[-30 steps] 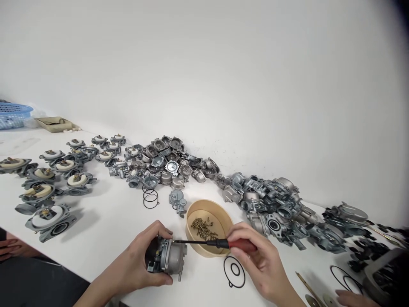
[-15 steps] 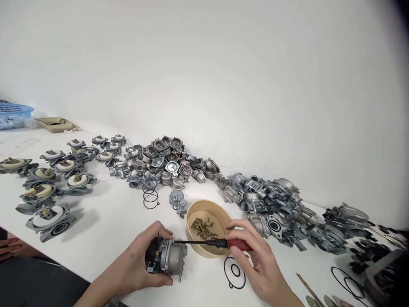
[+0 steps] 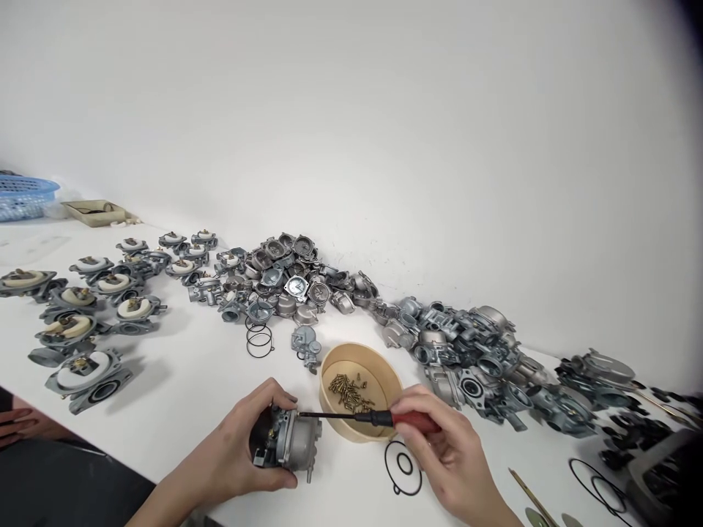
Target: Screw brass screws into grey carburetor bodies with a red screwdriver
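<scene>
A: What has just changed?

B: Chiefly the grip. The screwdriver (image 3: 378, 418) is now held by the right hand (image 3: 447, 446) with the fingers gathered in around the red handle (image 3: 414, 421) — half a second ago they are seen spread looser.

A: And the tip?

B: It is kept in the same place, against the upper edge of the metal part (image 3: 299, 443), by the rounded cover. Whether a screw is met there is too small to tell.

A: What is meant by that for the work?

B: The handle is probably being twisted in short turns, the grip being renewed between them while the tip is left seated.

A: How is the metal part held?

B: On its side, between the thumb and fingers of the left hand (image 3: 236, 439), which is wrapped around its back end. It is held over the near edge of the counter (image 3: 209, 373); whether the counter is touched cannot be told.

A: What is found nearby?

B: A round tub (image 3: 343, 428) with brass screws (image 3: 348, 393) stands just behind the screwdriver, and black rings (image 3: 386, 468) are laid near the right hand.
</scene>
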